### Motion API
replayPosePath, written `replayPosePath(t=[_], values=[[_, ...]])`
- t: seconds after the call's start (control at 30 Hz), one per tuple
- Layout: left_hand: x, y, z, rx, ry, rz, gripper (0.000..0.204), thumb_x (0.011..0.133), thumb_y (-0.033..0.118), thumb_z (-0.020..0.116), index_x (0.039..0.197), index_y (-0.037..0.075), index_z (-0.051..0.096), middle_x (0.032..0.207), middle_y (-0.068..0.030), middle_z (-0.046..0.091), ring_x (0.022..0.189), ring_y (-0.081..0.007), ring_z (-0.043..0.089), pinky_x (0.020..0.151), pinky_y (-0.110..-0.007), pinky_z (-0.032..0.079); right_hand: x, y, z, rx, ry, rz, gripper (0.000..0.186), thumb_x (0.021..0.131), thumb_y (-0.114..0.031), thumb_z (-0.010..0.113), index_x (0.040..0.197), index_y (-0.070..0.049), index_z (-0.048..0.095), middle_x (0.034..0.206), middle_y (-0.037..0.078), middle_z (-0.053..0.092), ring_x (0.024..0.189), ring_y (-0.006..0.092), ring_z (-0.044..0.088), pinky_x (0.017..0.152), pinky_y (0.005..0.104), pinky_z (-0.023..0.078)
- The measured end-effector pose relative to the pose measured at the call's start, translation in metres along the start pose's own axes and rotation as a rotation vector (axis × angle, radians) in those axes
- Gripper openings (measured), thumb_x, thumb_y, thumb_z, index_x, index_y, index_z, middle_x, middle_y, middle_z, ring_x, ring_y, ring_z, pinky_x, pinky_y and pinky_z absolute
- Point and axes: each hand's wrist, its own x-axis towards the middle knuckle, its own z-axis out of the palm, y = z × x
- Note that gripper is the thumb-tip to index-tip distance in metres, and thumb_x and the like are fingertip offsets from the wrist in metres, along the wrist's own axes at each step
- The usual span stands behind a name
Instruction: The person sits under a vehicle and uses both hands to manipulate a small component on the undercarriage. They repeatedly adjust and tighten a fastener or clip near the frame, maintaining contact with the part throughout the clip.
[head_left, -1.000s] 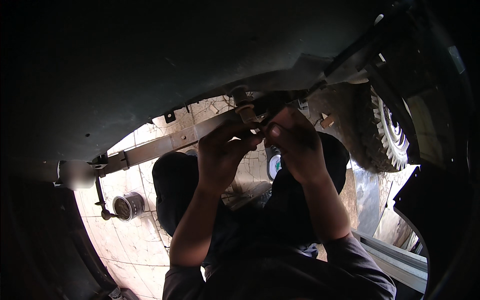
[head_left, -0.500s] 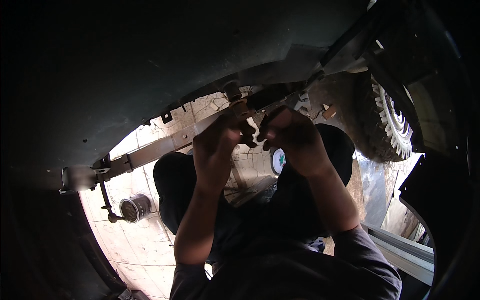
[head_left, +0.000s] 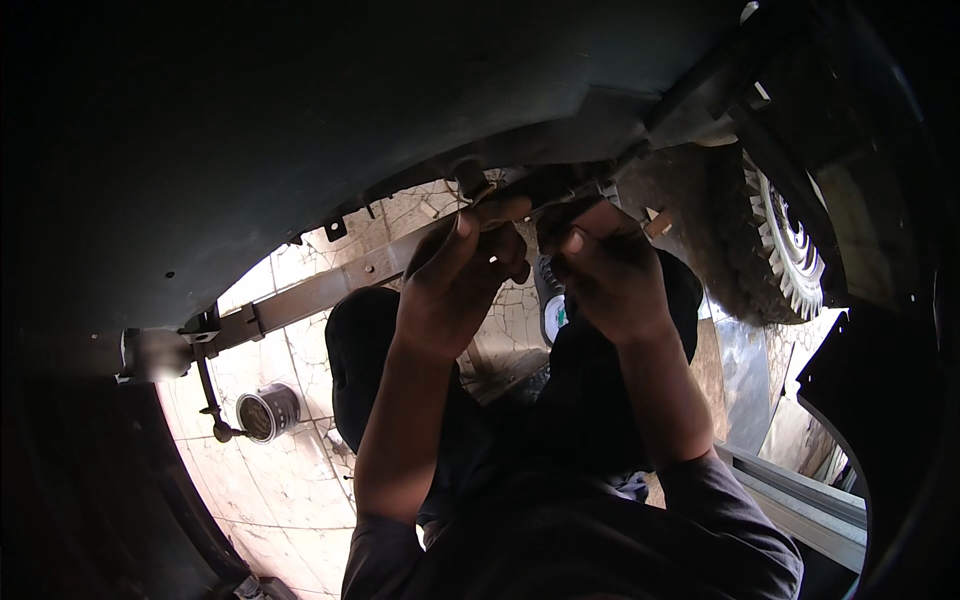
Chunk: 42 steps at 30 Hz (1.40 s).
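Note:
In the shade under a dark panel, both my hands are raised at a long metal bar [head_left: 320, 297]. My left hand [head_left: 445, 285] is at the bar's right part, just below a short dark cylindrical fitting [head_left: 470, 178]. Its thumb points up and its other fingers curl; what they grip is hidden. Close to its right, my right hand [head_left: 612, 270] has its fingers bent inward with the thumb against them. Anything between those fingers is too dark to make out. A small gap separates the two hands.
A tin can [head_left: 268, 413] stands on the cracked tiled floor [head_left: 275, 500] at left, beside a thin rod [head_left: 209, 390] hanging from the bar. A toothed metal ring [head_left: 790, 240] is at right. Above spreads the dark panel [head_left: 300, 130]. A metal rail [head_left: 800, 505] lies lower right.
Both hands have shifted slightly, the right one rightward and the left up against the bar. Their fingertips, nearly meeting before, are now farther apart.

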Motion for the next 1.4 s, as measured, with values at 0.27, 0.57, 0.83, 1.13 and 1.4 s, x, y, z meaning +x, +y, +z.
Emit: replayPosePath(t=[0.27,0.57,0.83,1.13,1.4], values=[[0.0,0.004,0.01,0.048,0.113,-0.04,0.05,0.097,0.05,0.052,0.121,0.008,0.061,0.104,-0.0026,0.065,0.089,-0.0145,0.053,0.074,-0.032,0.04,0.006,-0.018,0.017,-0.244,0.118,-0.13,0.021,0.081,-0.002,0.074,0.101,0.002,0.067,0.093,0.008,0.071,0.081,0.0106,0.063,0.071,0.0227,0.049],[0.004,0.001,0.009,0.149,0.175,0.032,0.049,0.096,0.05,0.054,0.114,0.005,0.062,0.104,-0.0054,0.064,0.09,-0.0158,0.056,0.073,-0.032,0.043,0.02,-0.023,0.039,-0.38,0.092,-0.348,0.015,0.081,0.0,0.076,0.093,0.003,0.068,0.088,0.008,0.071,0.082,0.012,0.066,0.072,0.0233,0.052],[0.002,0.006,0.011,0.195,0.234,0.073,0.044,0.098,0.039,0.056,0.117,-0.001,0.06,0.105,-0.0098,0.066,0.093,-0.0184,0.063,0.078,-0.035,0.05,0.024,-0.025,0.047,-0.448,0.035,-0.296,0.017,0.08,0.003,0.075,0.095,0.002,0.069,0.09,0.008,0.071,0.08,0.0121,0.067,0.072,0.025,0.054],[0.005,0.01,0.011,0.086,0.243,0.023,0.035,0.097,0.029,0.059,0.115,-0.001,0.061,0.107,-0.0097,0.066,0.096,-0.0194,0.064,0.083,-0.036,0.052,0.022,-0.034,0.059,-0.59,0.068,-0.244,0.016,0.078,0.005,0.075,0.093,0.003,0.069,0.085,0.007,0.071,0.075,0.0097,0.064,0.067,0.0217,0.05],[0.002,0.013,0.007,0.069,0.213,-0.031,0.038,0.095,0.03,0.064,0.116,-0.001,0.06,0.105,-0.0089,0.065,0.099,-0.0194,0.063,0.084,-0.035,0.052,0.02,-0.041,0.065,-0.699,0.083,-0.191,0.015,0.079,-0.003,0.077,0.09,0.003,0.07,0.078,0.004,0.068,0.069,0.0091,0.061,0.064,0.0224,0.048]])
